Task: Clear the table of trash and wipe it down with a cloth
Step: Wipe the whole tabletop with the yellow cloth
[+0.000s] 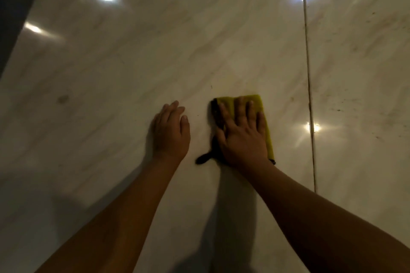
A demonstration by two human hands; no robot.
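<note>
While the right hand (241, 133) pressed flat, fingers spread, on the folded yellow cloth (265, 122), the left hand (170, 131) lay flat, fingers together, on the marble counter (111, 73).

Yellow cloth (257, 101) on marble table (155, 51)

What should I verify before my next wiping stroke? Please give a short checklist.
1. Right hand presses flat on the yellow cloth: ok.
2. Cloth lies flat on the glossy table: ok.
3. Left hand rests on the table, apart from the cloth: ok.
4. Slab right of the seam is clean: not ok, dark specks lie there.
5. Smudge at far left is wiped: not ok.
6. Cloth is damp enough: cannot tell.
</note>
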